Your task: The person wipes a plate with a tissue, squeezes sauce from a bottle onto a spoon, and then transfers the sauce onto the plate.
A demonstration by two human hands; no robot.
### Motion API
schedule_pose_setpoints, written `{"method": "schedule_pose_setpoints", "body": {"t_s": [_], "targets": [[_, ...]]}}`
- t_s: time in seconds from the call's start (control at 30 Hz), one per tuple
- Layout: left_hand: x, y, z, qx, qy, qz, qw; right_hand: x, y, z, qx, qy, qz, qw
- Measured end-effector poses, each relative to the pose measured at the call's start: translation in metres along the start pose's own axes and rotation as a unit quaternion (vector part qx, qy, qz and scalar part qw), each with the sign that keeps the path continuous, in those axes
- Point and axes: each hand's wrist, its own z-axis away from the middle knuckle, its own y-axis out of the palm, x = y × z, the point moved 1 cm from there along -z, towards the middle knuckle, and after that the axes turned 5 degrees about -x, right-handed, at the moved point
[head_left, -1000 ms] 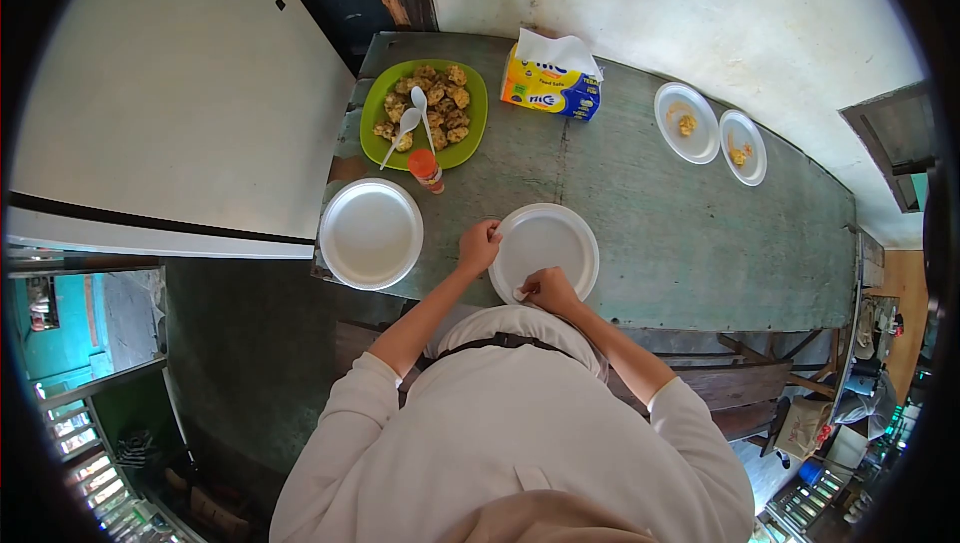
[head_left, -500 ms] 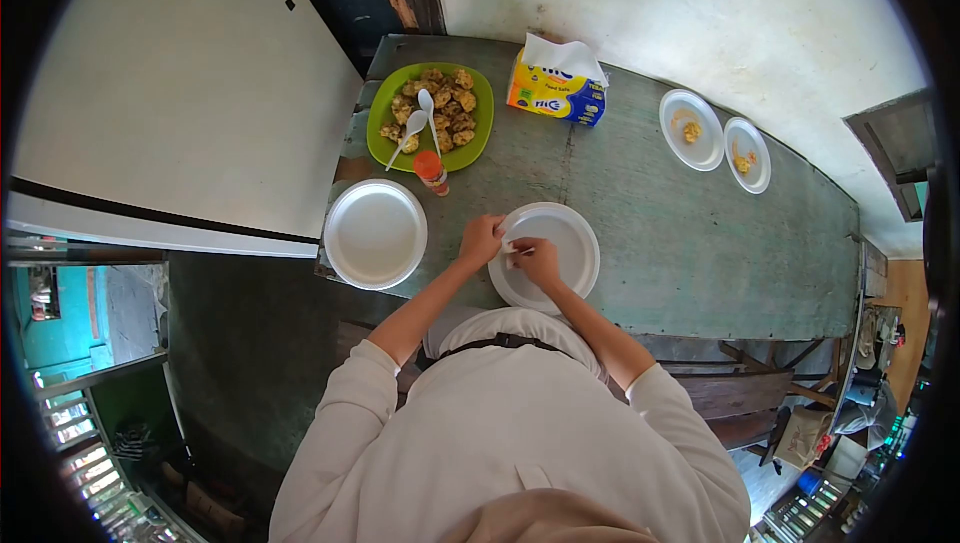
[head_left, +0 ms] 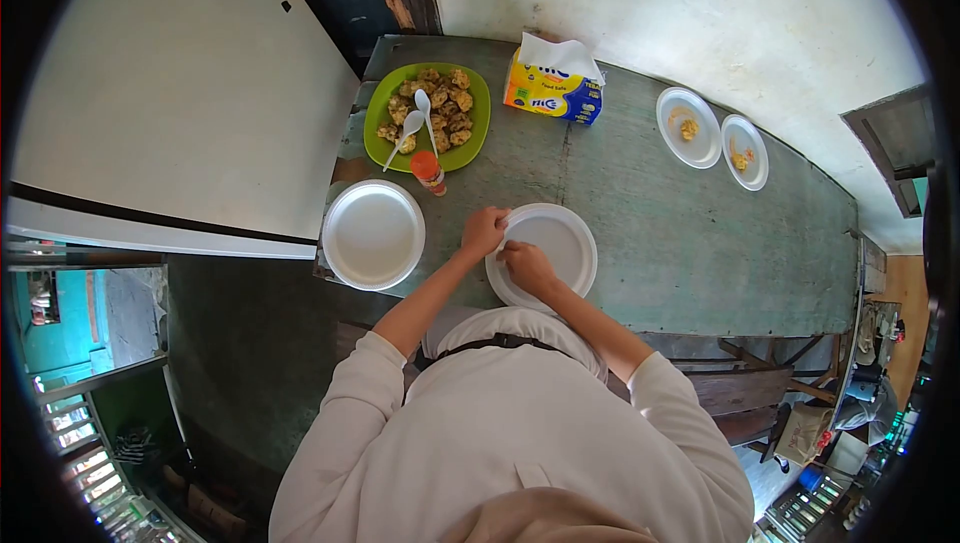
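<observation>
A round white plate (head_left: 562, 261) lies at the table's front edge, close to my body. My left hand (head_left: 484, 232) is closed at the plate's upper left rim. My right hand (head_left: 528, 269) reaches over the plate from the right, its fingers curled in and pinching at the left rim. Both sets of fingertips are close together there, and partly hidden. To the left sits a second white plate (head_left: 374, 235) with nothing on it. Beyond my left hand stands a small bottle with an orange cap (head_left: 428, 172).
A green plate (head_left: 480, 139) holds several browned food pieces (head_left: 460, 100) and two white spoons (head_left: 412, 124). Behind are a tissue pack (head_left: 553, 88) and, at the right, two white plates (head_left: 671, 148) (head_left: 744, 180) with food bits. The wall (head_left: 700, 13) borders the table's back.
My right hand has shifted slightly left across the plate, its fingertips now nearer the left rim. My left hand stays at the rim, its fingers slightly higher.
</observation>
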Motion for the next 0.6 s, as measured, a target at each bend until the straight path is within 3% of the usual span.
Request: {"method": "schedule_pose_setpoints", "body": {"t_s": [0.23, 0.33, 0.37, 0.43, 0.53, 0.6], "targets": [[-0.003, -0.002, -0.001, -0.008, 0.012, -0.008, 1.000, -0.016, -0.025, 0.044, 0.204, -0.052, -0.041, 0.977], [-0.009, -0.010, -0.004, -0.051, -0.003, 0.039, 0.998, -0.035, -0.057, 0.044, 0.202, 0.154, -0.193, 0.948], [-0.012, -0.017, -0.005, -0.060, -0.021, 0.062, 0.996, -0.039, -0.068, 0.043, 0.122, 0.217, -0.277, 0.928], [-0.019, -0.029, -0.004, -0.068, -0.070, 0.151, 0.984, -0.042, -0.089, 0.042, -0.045, 0.332, -0.431, 0.838], [-0.034, -0.045, 0.003, -0.071, -0.132, 0.320, 0.935, -0.037, -0.120, 0.031, -0.221, 0.318, -0.599, 0.701], [-0.046, -0.053, 0.013, -0.082, -0.138, 0.398, 0.903, -0.043, -0.128, 0.029, -0.258, 0.320, -0.665, 0.623]]}}
